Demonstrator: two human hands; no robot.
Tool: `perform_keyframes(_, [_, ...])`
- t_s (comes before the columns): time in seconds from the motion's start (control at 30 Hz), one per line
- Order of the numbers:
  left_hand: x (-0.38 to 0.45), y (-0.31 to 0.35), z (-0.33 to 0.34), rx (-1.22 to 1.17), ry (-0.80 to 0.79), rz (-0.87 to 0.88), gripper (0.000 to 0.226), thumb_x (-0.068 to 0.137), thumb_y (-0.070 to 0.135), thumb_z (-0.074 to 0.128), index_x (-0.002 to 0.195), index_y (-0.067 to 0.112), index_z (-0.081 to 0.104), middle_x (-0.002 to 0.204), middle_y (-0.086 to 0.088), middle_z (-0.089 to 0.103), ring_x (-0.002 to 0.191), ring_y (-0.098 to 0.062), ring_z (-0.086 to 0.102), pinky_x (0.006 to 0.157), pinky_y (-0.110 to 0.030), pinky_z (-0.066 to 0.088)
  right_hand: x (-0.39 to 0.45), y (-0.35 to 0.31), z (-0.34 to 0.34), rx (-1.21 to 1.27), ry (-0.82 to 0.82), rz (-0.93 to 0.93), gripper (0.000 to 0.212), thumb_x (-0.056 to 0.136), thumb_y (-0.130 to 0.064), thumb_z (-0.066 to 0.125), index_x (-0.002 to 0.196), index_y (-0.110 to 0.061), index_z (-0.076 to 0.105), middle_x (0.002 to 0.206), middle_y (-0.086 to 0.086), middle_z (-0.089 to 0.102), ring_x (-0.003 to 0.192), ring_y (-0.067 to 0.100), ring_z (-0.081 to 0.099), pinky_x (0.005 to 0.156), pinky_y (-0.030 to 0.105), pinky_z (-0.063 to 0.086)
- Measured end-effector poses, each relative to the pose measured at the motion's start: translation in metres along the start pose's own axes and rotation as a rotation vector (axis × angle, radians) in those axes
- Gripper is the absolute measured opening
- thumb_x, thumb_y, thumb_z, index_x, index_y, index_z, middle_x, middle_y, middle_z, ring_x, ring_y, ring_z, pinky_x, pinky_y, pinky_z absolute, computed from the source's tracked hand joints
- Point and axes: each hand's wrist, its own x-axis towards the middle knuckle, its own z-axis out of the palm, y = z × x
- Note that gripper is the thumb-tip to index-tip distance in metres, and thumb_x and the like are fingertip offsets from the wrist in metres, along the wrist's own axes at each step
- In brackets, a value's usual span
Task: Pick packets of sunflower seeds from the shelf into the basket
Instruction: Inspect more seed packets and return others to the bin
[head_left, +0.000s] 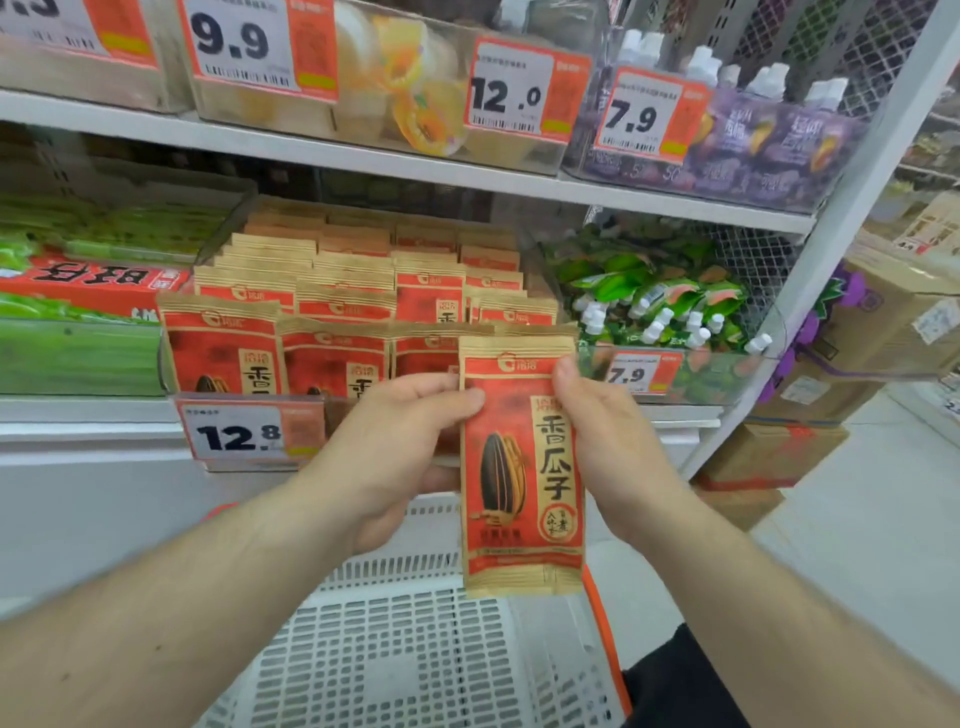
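Both hands, left (400, 447) and right (602, 441), pinch one seed packet (522, 467) upright above basket (405, 649); grip closed, ready to drop.

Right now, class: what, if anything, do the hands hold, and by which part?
One seed packet, upright above the basket. The left hand pinches its upper left edge; the right hand grips its upper right edge.

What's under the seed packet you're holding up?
Under the packet, held by the left hand and right hand, sits the white basket. Its slotted floor shows nothing on it; the part behind the packet and arms is hidden.
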Motion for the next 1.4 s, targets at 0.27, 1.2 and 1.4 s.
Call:
perform_keyframes(0.27, [0.011,-0.032,0.003,-0.07,0.087,-0.153,0.026,0.094,0.018,0.062,0.113,0.002,0.069,0.099,-0.018,0.073,0.076,-0.022,0.069,0.061,-0.034,0.057,-0.004,0.031,-0.004,-0.071,0.057,0.169,0.05,0.105,-0.044,0.037,0.083,-0.017,0.073,0.074,0.002,0.077,0.07,0.012,0.074,0.065,0.018,0.055])
perform_keyframes(1.2, [0.011,-0.046,-0.001,-0.217,0.202,-0.152,0.017,0.096,0.016,0.061,0.107,0.01,0.072,0.095,-0.008,0.077,0.085,-0.024,0.074,0.061,-0.033,0.06,-0.012,0.038,-0.032,-0.309,-0.425,0.109,0.041,0.086,-0.042,0.059,0.113,-0.013,0.065,0.091,0.011,0.077,0.076,0.028,0.071,0.06,0.03,0.054])
perform_keyframes(1.4, [0.013,-0.05,-0.003,-0.23,0.213,-0.167,0.018,0.097,0.017,0.06,0.109,0.011,0.071,0.098,-0.008,0.077,0.087,-0.024,0.073,0.064,-0.034,0.061,-0.015,0.033,-0.032,-0.254,-0.503,0.126,0.046,0.078,-0.032,0.072,0.12,-0.017,0.06,0.099,0.009,0.077,0.088,0.028,0.075,0.065,0.032,0.058])
